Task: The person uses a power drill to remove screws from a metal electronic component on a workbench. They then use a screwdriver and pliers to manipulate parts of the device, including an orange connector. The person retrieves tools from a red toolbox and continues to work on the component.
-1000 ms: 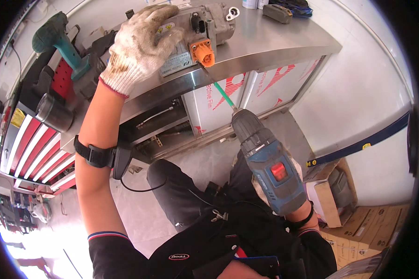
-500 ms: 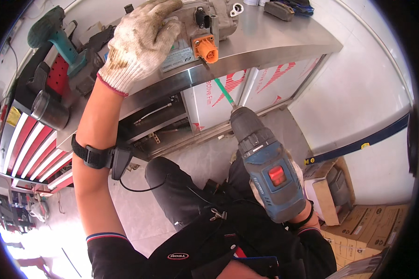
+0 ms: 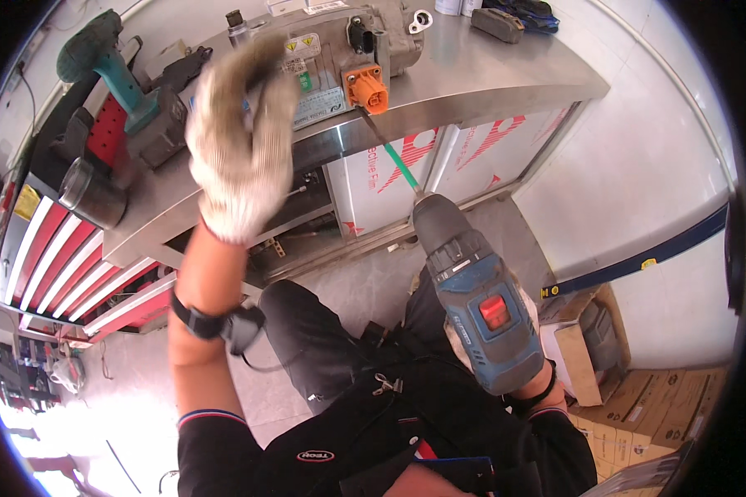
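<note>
A grey metal unit [image 3: 389, 41] with an orange connector [image 3: 368, 91], labels and a black plug sits on the steel bench [image 3: 514, 74]. My left hand [image 3: 240, 157], in a soiled white knit glove, is off the unit and just in front of it, blurred, fingers extended and holding nothing. My gloved right hand [image 3: 529, 311] grips a blue-and-black cordless drill [image 3: 481, 290], largely hidden behind its body. The drill's long bit with a green section [image 3: 400, 166] reaches the unit just below and left of the orange connector; its exact contact point is unclear.
A teal power tool [image 3: 112, 70], a metal cup [image 3: 91, 195] and a battery pack [image 3: 496, 25] lie on the bench. A red drawer cabinet [image 3: 66, 269] stands left. Cardboard boxes [image 3: 655, 398] and a blue level [image 3: 638, 261] are at the right. My knees are below.
My left hand has lifted off the top of the unit and come down toward me, uncovering its labels. The drill and right hand have barely moved.
</note>
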Available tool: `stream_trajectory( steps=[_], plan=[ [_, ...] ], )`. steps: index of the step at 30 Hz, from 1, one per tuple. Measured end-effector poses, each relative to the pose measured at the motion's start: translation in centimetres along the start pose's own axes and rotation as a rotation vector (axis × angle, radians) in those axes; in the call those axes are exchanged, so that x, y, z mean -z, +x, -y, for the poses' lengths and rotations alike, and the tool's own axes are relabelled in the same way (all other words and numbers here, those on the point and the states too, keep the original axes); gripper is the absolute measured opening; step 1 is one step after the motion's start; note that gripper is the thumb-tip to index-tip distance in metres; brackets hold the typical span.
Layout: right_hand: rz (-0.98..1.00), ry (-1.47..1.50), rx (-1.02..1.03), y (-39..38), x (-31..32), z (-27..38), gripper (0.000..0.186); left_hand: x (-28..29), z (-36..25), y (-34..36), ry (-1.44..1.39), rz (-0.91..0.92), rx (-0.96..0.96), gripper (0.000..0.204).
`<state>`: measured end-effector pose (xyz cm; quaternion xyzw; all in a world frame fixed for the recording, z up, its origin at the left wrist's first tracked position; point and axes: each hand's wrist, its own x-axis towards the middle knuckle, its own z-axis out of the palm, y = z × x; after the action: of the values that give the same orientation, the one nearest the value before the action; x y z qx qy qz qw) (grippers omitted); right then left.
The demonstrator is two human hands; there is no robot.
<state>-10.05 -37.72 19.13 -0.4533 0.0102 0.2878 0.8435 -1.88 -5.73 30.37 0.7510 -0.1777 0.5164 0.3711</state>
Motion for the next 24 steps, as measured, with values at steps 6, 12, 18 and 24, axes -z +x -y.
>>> stream_trajectory(
  steps=[6, 12, 18, 24],
  plan=[
    [-0.021, 0.063, -0.003, -0.2, -0.9, 0.8, 0.053, -3.5, -2.0, -8.1, -1.054, 0.223, 1.049, 0.055],
    [-0.069, 0.174, -0.054, -0.5, -1.4, 1.4, 0.039, -7.7, -0.6, -6.9, -1.171, -0.092, 1.068, 0.046],
    [-0.127, 0.229, -0.079, -0.1, -0.9, 1.5, 0.027, -9.1, -0.1, -6.4, -1.271, -0.19, 1.073, 0.036],
    [-0.115, 0.196, -0.041, 0.2, -0.5, 1.3, 0.026, -10.9, 0.2, -6.1, -1.328, -0.317, 1.131, 0.034]
  ],
)
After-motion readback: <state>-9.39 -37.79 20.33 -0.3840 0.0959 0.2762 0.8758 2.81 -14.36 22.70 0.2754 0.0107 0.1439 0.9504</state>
